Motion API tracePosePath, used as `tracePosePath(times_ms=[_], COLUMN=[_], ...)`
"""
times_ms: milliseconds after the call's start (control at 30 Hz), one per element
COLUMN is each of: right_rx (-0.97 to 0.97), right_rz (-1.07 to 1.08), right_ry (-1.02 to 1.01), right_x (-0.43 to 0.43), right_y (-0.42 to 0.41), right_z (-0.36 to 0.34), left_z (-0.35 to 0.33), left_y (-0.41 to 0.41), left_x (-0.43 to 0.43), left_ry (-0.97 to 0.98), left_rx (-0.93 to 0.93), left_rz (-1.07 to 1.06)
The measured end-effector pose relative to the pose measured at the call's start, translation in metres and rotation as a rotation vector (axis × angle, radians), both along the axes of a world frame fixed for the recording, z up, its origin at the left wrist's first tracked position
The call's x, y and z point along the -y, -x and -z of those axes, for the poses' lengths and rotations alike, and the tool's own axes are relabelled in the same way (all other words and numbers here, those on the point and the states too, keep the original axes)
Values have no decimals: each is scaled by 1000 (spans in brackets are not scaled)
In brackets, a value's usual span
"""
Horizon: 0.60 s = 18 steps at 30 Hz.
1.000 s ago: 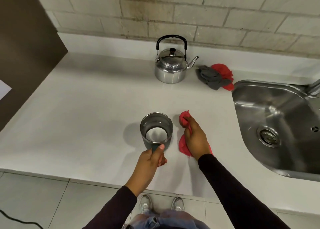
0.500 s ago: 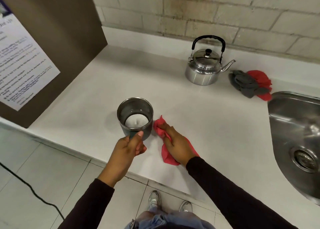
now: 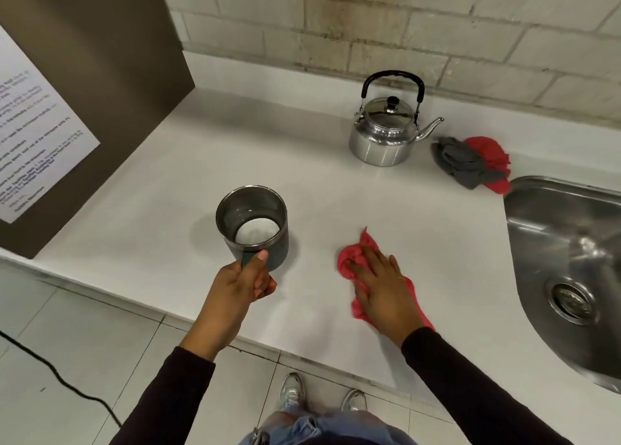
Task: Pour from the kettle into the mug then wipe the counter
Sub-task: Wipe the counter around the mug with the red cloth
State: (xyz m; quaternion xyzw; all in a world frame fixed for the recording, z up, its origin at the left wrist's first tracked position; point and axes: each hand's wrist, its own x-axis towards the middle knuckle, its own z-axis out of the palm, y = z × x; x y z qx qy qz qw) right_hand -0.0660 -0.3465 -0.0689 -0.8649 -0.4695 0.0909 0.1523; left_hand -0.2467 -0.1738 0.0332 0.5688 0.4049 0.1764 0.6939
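Observation:
A steel mug (image 3: 255, 222) with liquid in its bottom is held by its handle in my left hand (image 3: 240, 283), just above the white counter (image 3: 336, 202) near the front edge. My right hand (image 3: 379, 283) presses flat, fingers spread, on a red cloth (image 3: 356, 259) lying on the counter to the right of the mug. The shiny kettle (image 3: 386, 132) with a black handle stands upright at the back, spout pointing right, apart from both hands.
A grey and a red rag (image 3: 473, 162) lie bunched right of the kettle. A steel sink (image 3: 571, 259) is sunk into the counter at the right. A brown panel with a printed sheet (image 3: 40, 125) bounds the left. A black cable (image 3: 60, 380) crosses the tiled floor.
My right hand slid the red cloth rightward, away from the mug, and flattened on it. The mug stays in my left hand. The view has shifted, so the scene sits further right.

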Motion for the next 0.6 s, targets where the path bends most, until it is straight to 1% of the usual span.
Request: tracePosePath(times_ms=[67,167,267,333,400,500,600], right_rx=[4,14,-5,-40,-53,-63,-51], right_rz=[120,275,278,218,113,-135,-387], right_ry=[-27,-63,-76,-78,-78,-71,-86], right_x=[2,-23,-65,-91,-112,-127,-117], right_y=[-20,-44,-53,-49,-36,-4,27], right_z=[0,2,3,2,2,2,1], left_z=[-2,-5,-7,-8,-9,-8,-6], left_y=[-2,-1,2,5,9,14,17], left_x=[1,1,0,-1,-3,-7,-10], left_ry=[-25,-37,-44,-54,-74,-89,-105], left_rx=[-11,-12,-14,-12,-11,-15,-26], left_rz=[24,59,99,120,136,136,132])
